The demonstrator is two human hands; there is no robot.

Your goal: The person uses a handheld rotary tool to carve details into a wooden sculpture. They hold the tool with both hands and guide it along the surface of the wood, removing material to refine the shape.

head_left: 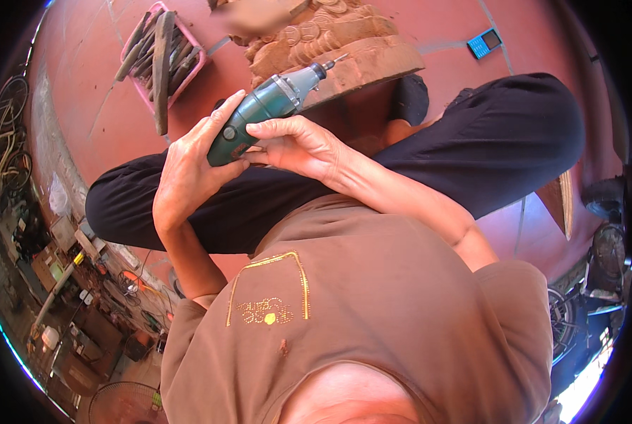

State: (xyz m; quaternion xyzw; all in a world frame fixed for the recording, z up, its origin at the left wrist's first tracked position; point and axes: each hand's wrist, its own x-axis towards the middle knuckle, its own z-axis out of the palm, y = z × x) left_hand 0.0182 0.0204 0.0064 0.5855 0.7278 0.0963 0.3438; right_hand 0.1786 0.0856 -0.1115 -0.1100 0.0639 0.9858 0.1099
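Note:
A dark green rotary tool [259, 107] with a grey nose lies slantwise between my two hands above my crossed legs. A thin bit [337, 59] sticks out of its collet toward the upper right. My left hand [192, 162] is closed round the tool's rear left side. From the right, my right hand [298, 145] grips it with the thumb on the housing; its other fingers are partly hidden beneath. Just beyond the bit stands a reddish-brown carved wood block [358, 60] with scroll-like relief, apart from both hands.
On the red tiled floor [443, 28], a pink basket [201, 53] full of carving tools sits at the far left. A blue mobile phone [484, 44] lies at the far right. Clutter and a fan [125, 403] line the left side; wheels [563, 321] show at right.

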